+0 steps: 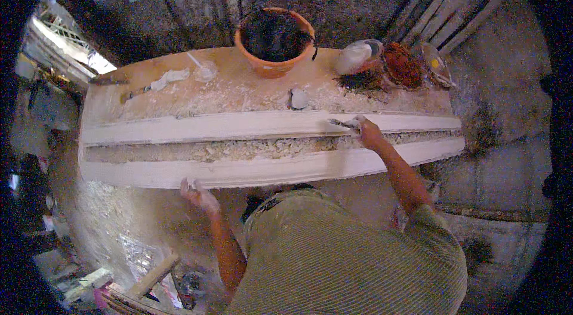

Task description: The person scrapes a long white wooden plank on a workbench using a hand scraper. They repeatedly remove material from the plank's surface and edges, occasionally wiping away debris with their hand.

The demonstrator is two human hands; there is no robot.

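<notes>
My right hand (368, 131) is closed around a small putty knife (339, 123). Its blade lies against the far white moulding strip (239, 128), right of the middle. At the table's front edge, my left hand (200, 197) is coated in white and holds nothing, its fingers apart. It is nearest to the near white moulding strip (197, 170), which runs alongside the far one. Between the two strips lie crumbly white scraps (250, 148). A pale lump (298, 99) sits just beyond the far strip.
An orange bucket (274, 68) with dark contents stands at the back of the table (227, 85). To its right are a clear tub (358, 57) and a bag of reddish material (401, 64). A white-smeared tool (169, 79) and a white spoon-like piece (203, 69) lie back left.
</notes>
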